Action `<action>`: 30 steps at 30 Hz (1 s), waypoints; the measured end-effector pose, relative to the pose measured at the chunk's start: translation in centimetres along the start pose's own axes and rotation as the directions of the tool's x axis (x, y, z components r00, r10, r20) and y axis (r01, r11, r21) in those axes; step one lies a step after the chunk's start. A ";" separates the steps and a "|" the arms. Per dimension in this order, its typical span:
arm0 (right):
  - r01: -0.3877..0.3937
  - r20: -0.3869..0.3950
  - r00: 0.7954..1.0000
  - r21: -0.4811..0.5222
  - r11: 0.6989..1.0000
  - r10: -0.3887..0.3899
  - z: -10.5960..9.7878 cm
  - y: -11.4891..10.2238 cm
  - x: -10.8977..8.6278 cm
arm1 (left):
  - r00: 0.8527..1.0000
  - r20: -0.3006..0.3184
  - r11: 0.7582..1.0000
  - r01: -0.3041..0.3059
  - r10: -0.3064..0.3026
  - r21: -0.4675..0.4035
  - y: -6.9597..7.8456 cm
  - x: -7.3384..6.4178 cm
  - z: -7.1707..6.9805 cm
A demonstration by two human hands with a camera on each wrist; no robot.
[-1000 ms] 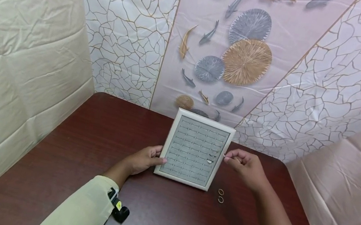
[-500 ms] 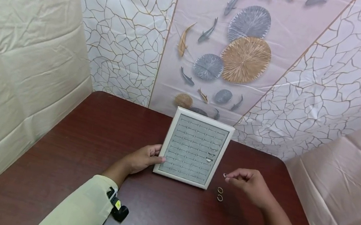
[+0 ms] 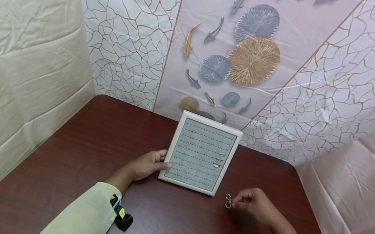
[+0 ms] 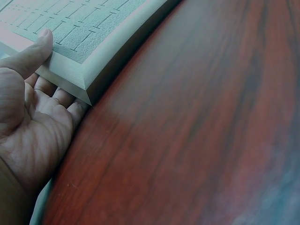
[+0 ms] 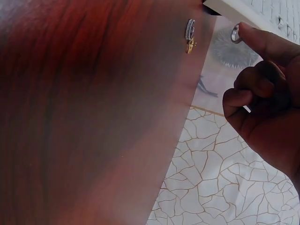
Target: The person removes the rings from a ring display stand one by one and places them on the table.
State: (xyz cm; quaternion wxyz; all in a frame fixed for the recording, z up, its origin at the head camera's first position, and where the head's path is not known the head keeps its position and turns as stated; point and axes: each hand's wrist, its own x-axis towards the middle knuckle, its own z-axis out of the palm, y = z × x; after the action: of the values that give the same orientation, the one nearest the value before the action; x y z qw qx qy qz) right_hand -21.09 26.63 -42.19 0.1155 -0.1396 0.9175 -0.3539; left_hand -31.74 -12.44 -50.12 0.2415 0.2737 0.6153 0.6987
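Observation:
A ring display tray (image 3: 193, 148) with a pale frame and grey slotted foam is tilted up on the table. My left hand (image 3: 148, 165) grips its lower left edge, thumb on the front of the frame and fingers behind and beneath, as the left wrist view shows. A few silver rings (image 3: 216, 165) sit in slots near the tray's right side. Between thumb and finger my right hand (image 3: 255, 206) pinches a silver ring (image 5: 236, 33). Right by those fingertips, two rings lie on the table: a silver one with small stones (image 5: 190, 29) and a gold-coloured one (image 5: 190, 45).
The dark red wooden table (image 3: 103, 135) spreads out around the tray. Behind it hangs a patterned cloth (image 3: 130, 42) with fish and round shapes. Cream cloth (image 3: 25, 58) covers the left side, and pinkish cloth (image 3: 362, 181) the right. A black wrist camera (image 3: 123, 219) sits on my left sleeve.
My right hand has moved from the tray's right edge down and toward me, carrying the silver ring to beside the two rings on the table. My left hand keeps its grip on the tray.

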 end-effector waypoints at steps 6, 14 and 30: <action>0.026 0.041 0.999 -0.001 1.000 -0.026 0.4 0.2 -0.1 | 1.000 -0.009 1.000 0.005 -0.005 0.000 0.0 0.0 -0.1; 0.055 0.063 0.997 -0.099 0.994 -0.049 1.2 1.0 -0.1 | 1.000 -0.007 1.000 0.015 -0.015 0.007 0.0 0.1 -0.1; 0.014 0.095 0.995 -0.120 0.993 -0.002 1.7 1.1 -0.1 | 1.000 -0.008 1.000 0.017 -0.017 0.010 -0.2 0.1 -0.2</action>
State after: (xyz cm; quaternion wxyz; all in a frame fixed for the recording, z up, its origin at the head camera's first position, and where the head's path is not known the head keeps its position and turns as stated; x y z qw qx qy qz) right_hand -20.63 26.40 -44.18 0.1489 -0.1666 0.9302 -0.2913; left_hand -31.94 -12.45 -50.33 0.2436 0.2667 0.6221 0.6947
